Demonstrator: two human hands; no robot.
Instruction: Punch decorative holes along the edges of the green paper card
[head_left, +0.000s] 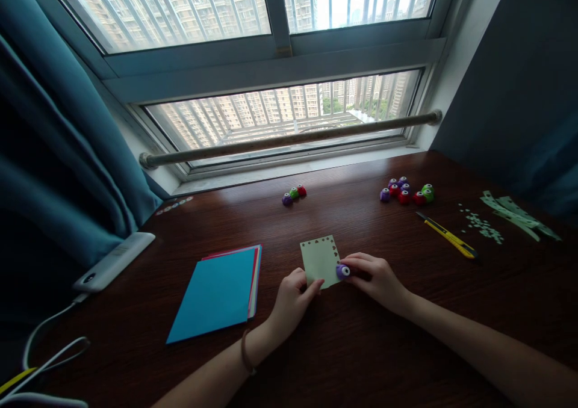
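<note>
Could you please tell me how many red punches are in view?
4: one red punch at the right end of the middle trio, three in the right cluster, where more may be hidden.

1 head view — forward and down, over hands [291,299], toward window [253,76].

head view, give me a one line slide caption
Left hand holds a pale green card while the right hand grips a purple punch at its right edge.

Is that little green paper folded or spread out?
Spread out: the green paper shows as one sheet, no fold or overlapping layer visible.
</note>
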